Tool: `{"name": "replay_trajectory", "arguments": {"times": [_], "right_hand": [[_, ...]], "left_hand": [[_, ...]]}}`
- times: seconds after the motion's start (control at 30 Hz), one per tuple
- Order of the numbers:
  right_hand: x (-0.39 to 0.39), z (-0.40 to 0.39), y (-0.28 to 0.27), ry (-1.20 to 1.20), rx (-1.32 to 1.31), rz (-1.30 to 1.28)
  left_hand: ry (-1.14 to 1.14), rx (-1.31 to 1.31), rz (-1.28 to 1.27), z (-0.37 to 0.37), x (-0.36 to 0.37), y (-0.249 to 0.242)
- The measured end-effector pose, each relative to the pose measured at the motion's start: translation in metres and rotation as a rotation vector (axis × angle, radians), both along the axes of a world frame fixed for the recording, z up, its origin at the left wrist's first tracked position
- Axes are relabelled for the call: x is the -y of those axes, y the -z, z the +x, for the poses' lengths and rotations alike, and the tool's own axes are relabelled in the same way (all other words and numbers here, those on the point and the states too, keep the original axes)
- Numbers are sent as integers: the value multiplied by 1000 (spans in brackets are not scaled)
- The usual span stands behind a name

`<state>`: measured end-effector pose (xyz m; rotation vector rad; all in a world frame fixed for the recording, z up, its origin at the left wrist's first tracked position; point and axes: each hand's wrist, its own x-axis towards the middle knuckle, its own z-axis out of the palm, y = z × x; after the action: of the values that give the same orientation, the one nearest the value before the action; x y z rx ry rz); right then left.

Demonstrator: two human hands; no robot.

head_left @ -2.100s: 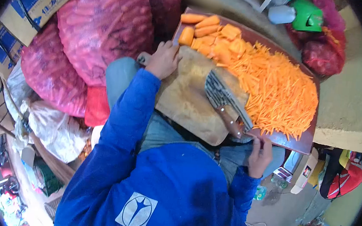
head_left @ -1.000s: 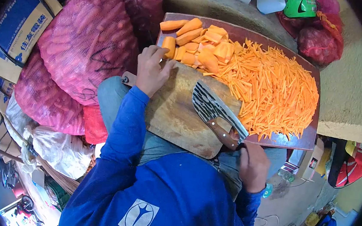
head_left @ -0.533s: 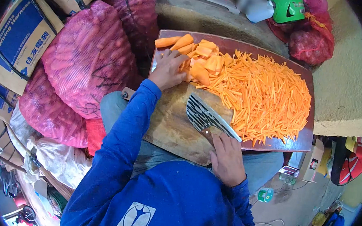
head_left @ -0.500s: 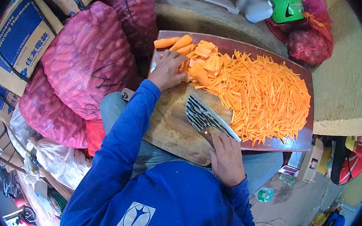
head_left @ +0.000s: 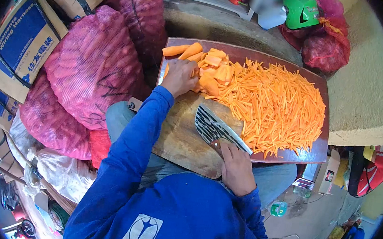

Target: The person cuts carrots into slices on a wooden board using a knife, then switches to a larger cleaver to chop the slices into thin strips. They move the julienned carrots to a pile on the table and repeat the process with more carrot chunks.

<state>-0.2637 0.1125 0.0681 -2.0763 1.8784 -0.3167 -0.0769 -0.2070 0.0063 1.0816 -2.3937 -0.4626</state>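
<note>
My left hand (head_left: 180,77) is at the left end of the dark red board (head_left: 288,157), its fingers curled over carrot pieces; what they grip is partly hidden. Beside it lie whole peeled carrots (head_left: 191,51) and thick carrot slices (head_left: 223,74). A large heap of thin carrot strips (head_left: 281,107) covers the right part of the board. In my right hand (head_left: 237,169) is the handle of a broad cleaver (head_left: 216,125), whose patterned blade lies over the wooden chopping board (head_left: 183,132).
Pink mesh sacks (head_left: 93,70) full of produce stand at the left, beside cardboard boxes (head_left: 18,40). A red mesh bag (head_left: 326,51) and a green helmet (head_left: 301,10) sit at the back right. A round green-and-white container (head_left: 278,208) is on the floor.
My left hand has drawn its fingers together over the carrot pieces. The cleaver has shifted slightly left in my right hand. The whole view has tilted a little.
</note>
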Motion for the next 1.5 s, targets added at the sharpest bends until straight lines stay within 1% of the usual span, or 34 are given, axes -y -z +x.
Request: {"name": "replay_trajectory", "arguments": {"times": [0.03, 0.07, 0.13, 0.2, 0.37, 0.43, 0.5, 0.53, 0.6, 0.67, 0.73, 0.8, 0.87, 0.93, 1.0, 1.03, 1.13, 1.23, 1.37, 1.4, 1.43, 1.47, 1.5], "right_hand": [[0, 0, 0, -12, 0, -80], [1, 0, 0, -10, 0, -84], [0, 0, -1, 23, 43, 67], [0, -1, 3, 17, 48, 48], [1, -3, 11, 6, 93, -18], [1, -3, 10, -1, 124, -57], [1, -1, 9, 13, 140, -23], [0, 0, 8, 26, 156, 8], [0, -1, -1, 47, 157, 44], [-2, -2, -7, 70, 157, 85], [-3, -4, -11, 126, 315, 13], [-3, -8, -22, 137, 354, 59], [-3, -9, -25, 150, 394, 99], [-3, -9, -26, 144, 444, 72], [-3, -5, -27, 155, 449, 82], [-3, -2, -27, 163, 460, 94], [-3, 6, -28, 168, 462, 31], [-5, 8, -28, 172, 462, 67], [-6, 8, -27, 164, 440, 63], [-7, 8, -26, 163, 429, 43], [-7, 7, -26, 161, 418, 23], [-6, 7, -26, 159, 418, 23], [-5, 6, -26, 157, 423, 60]], "left_hand": [[2, 0, -3, 0, 1, -1], [28, -19, -36, 1, 1, -3], [56, -37, -74, 2, 1, -7], [81, -68, -299, 3, 0, -9], [91, -124, -405, 12, -2, -17], [109, -162, -425, 17, -18, -29], [91, -195, -521, 23, -47, -40], [92, -196, -518, 27, -64, -40], [104, -43, -433, 38, -102, -36], [125, 19, -287, 49, -144, -26], [158, -13, -286, 51, -177, -19], [186, -44, -279, 50, -200, -14], [232, -53, -196, 50, -212, -8], [204, -62, -149, 48, -213, -7], [90, -113, -175, 48, -207, -10], [74, -111, -129, 49, -202, -12], [88, -53, -121, 50, -193, -18], [111, -36, -127, 52, -187, -7], [77, -80, -47, 54, -181, 3], [77, -81, -45, 56, -180, -2], [122, -45, -19, 60, -176, -10], [167, -8, 7, 63, -173, -15], [166, -6, 6, 65, -168, -15]]}}
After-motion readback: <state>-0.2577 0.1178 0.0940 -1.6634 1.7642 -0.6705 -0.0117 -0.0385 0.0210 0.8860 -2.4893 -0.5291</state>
